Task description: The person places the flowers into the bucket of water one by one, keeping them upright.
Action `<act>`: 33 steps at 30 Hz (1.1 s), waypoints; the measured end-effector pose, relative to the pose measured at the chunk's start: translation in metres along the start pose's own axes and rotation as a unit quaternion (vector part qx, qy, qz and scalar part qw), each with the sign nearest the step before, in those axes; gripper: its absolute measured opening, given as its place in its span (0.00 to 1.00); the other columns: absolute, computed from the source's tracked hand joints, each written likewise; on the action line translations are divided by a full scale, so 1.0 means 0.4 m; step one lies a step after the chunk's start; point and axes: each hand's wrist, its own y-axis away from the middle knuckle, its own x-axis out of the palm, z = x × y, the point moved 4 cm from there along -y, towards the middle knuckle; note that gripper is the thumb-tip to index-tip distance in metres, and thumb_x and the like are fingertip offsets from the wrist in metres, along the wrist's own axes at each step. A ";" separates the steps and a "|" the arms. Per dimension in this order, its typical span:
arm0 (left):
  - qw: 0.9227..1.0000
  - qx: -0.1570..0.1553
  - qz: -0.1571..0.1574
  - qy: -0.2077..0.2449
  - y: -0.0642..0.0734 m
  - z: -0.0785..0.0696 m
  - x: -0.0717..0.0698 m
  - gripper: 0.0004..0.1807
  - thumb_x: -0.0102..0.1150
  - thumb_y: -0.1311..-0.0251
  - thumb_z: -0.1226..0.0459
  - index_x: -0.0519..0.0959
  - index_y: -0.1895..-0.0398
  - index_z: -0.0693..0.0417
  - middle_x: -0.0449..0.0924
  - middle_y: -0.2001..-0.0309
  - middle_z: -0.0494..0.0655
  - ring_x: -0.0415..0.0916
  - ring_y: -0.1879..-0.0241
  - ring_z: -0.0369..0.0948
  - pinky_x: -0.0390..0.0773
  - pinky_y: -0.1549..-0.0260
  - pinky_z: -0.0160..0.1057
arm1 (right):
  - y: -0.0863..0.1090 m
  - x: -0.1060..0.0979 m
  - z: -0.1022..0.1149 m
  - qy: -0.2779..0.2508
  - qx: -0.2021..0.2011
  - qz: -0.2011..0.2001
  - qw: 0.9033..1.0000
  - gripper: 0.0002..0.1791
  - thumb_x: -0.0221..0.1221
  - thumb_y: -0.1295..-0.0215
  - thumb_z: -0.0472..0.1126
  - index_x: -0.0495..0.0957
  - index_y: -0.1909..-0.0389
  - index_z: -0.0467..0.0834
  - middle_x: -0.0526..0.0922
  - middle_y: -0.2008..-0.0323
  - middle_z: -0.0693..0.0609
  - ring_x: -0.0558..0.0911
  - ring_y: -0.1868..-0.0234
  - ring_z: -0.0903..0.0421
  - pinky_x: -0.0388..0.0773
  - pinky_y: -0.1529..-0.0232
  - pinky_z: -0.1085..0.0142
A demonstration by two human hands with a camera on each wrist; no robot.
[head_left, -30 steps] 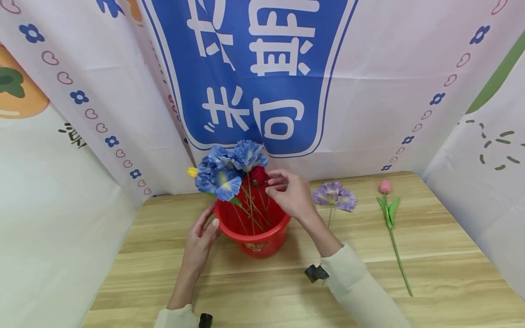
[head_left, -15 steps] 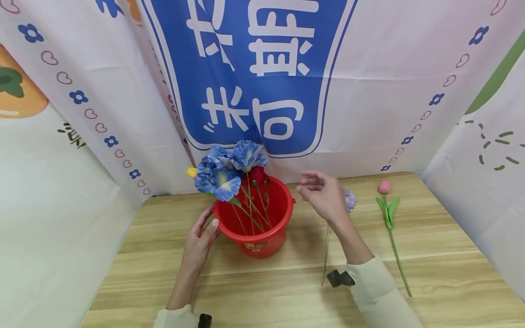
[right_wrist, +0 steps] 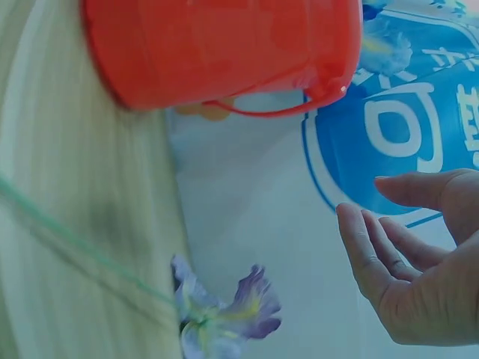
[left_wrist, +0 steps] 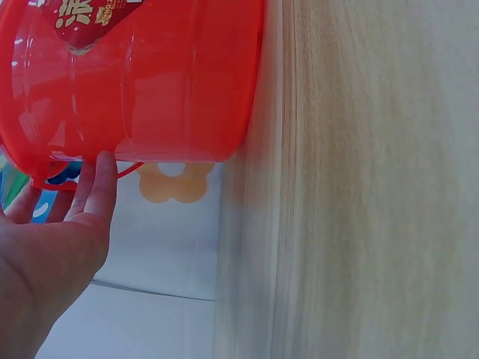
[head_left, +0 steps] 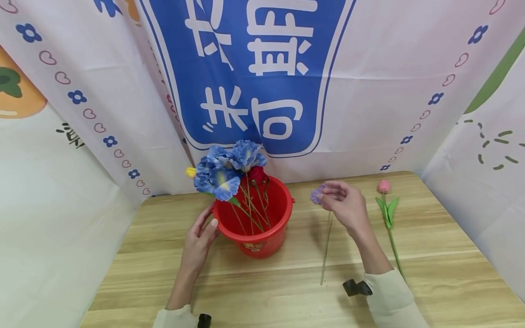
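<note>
A red plastic bucket (head_left: pixel 262 243) stands on the table, holding blue flowers (head_left: pixel 221 175), a red rose (head_left: pixel 257 176) and a yellow bloom (head_left: pixel 191 172). My left hand (head_left: pixel 198 243) rests against the bucket's left side. In the left wrist view, its fingers (left_wrist: pixel 102 187) touch the outer wall near the rim, fairly straight. My right hand (head_left: pixel 346 205) hovers over a purple flower (head_left: pixel 316 195) lying right of the bucket, partly hiding the bloom from the head. The right wrist view shows a gap between thumb and fingers, with nothing held; the purple flower (right_wrist: pixel 224 310) is apart from them.
A pink tulip (head_left: pixel 383 187) with green leaves lies farther right on the wooden table (head_left: pixel 287 291). Behind the table hangs a white cloth (head_left: pixel 369 91) with a blue panel. The bucket's thin red handle (right_wrist: pixel 262 112) hangs down its side.
My right hand has moved away from the red rose in the bucket, rightward to above the purple flower. The left hand has stayed at the bucket's side.
</note>
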 end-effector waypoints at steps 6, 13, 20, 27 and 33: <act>1.000 0.004 -0.002 0.006 0.001 0.000 0.000 0.30 0.51 0.18 0.66 0.61 0.17 0.63 0.67 0.24 0.49 0.85 0.41 0.33 0.87 0.43 0.34 | -0.002 -0.022 -0.038 0.004 0.010 -0.003 1.000 0.27 0.66 0.30 0.30 0.76 0.32 0.29 0.82 0.40 0.27 0.87 0.58 0.67 0.91 0.54 0.68; 1.000 -0.004 -0.003 0.000 0.000 0.000 -0.001 0.30 0.51 0.18 0.64 0.62 0.17 0.61 0.66 0.23 0.49 0.84 0.39 0.34 0.87 0.42 0.34 | -0.014 -0.039 -0.075 0.003 0.038 0.004 0.999 0.29 0.66 0.28 0.31 0.73 0.29 0.29 0.80 0.37 0.26 0.88 0.57 0.65 0.91 0.51 0.65; 1.000 -0.008 -0.001 -0.009 -0.001 0.000 -0.002 0.31 0.51 0.18 0.64 0.62 0.17 0.59 0.64 0.21 0.51 0.83 0.38 0.33 0.86 0.42 0.34 | -0.030 -0.050 -0.115 0.014 0.065 0.006 0.998 0.29 0.67 0.29 0.33 0.74 0.30 0.29 0.81 0.37 0.29 0.87 0.56 0.64 0.90 0.48 0.64; 1.000 -0.007 -0.001 -0.012 -0.001 0.001 -0.003 0.30 0.51 0.18 0.64 0.62 0.17 0.58 0.64 0.21 0.51 0.83 0.38 0.33 0.86 0.42 0.33 | -0.039 -0.057 -0.166 0.024 0.101 0.021 0.994 0.27 0.65 0.27 0.33 0.73 0.31 0.28 0.81 0.38 0.30 0.89 0.54 0.56 0.90 0.46 0.61; 1.000 -0.007 -0.001 -0.014 0.000 0.002 -0.005 0.30 0.51 0.18 0.63 0.62 0.17 0.58 0.64 0.21 0.51 0.83 0.38 0.33 0.86 0.42 0.33 | -0.043 -0.052 -0.211 0.012 0.144 0.046 0.988 0.30 0.65 0.28 0.32 0.70 0.29 0.26 0.83 0.40 0.30 0.91 0.53 0.52 0.91 0.47 0.60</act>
